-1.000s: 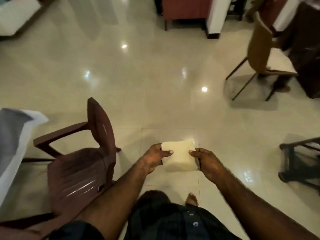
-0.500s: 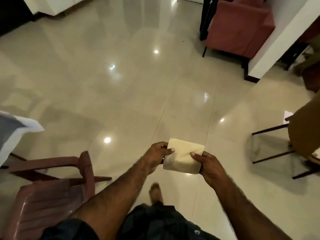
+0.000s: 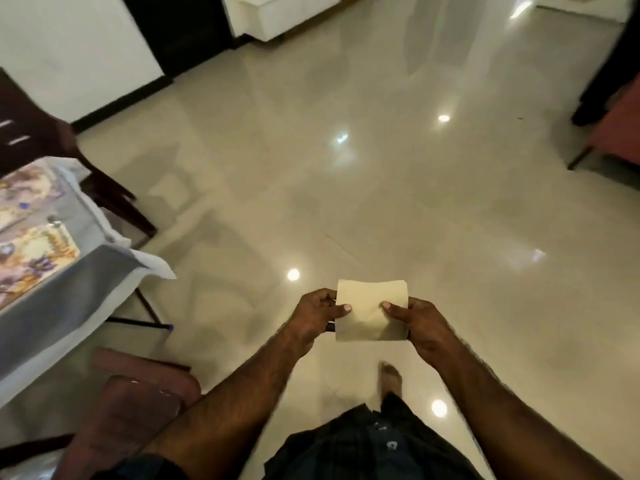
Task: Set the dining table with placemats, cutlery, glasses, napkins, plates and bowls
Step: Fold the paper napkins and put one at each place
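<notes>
Glossy beige tiled floor mirrors ceiling lights — white wall, brown plastic chair lower left.

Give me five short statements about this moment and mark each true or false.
1. Both hands hold the napkin. True.
2. The napkin lies on the table. False: it is held over the floor, apart from the table.
3. The table is to the person's left. True.
4. The left hand hangs idle. False: its thumb pinches the napkin's left edge.
5. Patterned placemats lie on the table. True.
</notes>
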A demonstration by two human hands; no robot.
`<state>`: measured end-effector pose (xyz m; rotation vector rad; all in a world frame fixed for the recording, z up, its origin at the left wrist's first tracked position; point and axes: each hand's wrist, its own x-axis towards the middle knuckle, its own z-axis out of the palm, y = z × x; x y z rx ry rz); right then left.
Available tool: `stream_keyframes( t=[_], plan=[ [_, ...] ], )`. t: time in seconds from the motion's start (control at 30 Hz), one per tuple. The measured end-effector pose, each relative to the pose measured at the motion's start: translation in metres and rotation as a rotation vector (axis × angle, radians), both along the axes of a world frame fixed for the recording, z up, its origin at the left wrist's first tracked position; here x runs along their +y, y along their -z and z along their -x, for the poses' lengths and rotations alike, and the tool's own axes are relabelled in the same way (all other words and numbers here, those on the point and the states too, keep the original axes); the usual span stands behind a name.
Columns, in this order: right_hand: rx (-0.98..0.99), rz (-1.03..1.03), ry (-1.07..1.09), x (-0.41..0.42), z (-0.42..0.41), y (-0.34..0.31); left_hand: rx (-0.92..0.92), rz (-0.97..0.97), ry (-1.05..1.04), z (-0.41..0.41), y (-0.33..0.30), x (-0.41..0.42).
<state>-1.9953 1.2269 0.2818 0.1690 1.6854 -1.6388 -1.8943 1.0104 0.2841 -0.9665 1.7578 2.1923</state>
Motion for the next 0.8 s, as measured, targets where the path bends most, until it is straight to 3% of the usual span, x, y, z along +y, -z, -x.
stream_keyframes(
  t=[0.27, 0.43, 0.6, 0.8],
  plan=[
    [0.014, 0.017, -0.544, -0.181, 0.145, -0.030, 0.013, 0.007, -0.420, 0.065, -0.019, -0.110],
    [-0.028, 0.031, -0.651, -0.306, 0.187, -0.038, 0.092, -0.105, -0.712, 0.083, -0.024, -0.191],
    [-0.105, -0.035, -0.814, -0.432, 0.203, -0.023, 0.081, -0.144, -0.787, 0.089, -0.004, -0.299],
    [-0.029, -0.119, -0.941, -0.583, 0.208, -0.028, 0.040, -0.115, -0.860, 0.087, -0.021, -0.432]
  ],
)
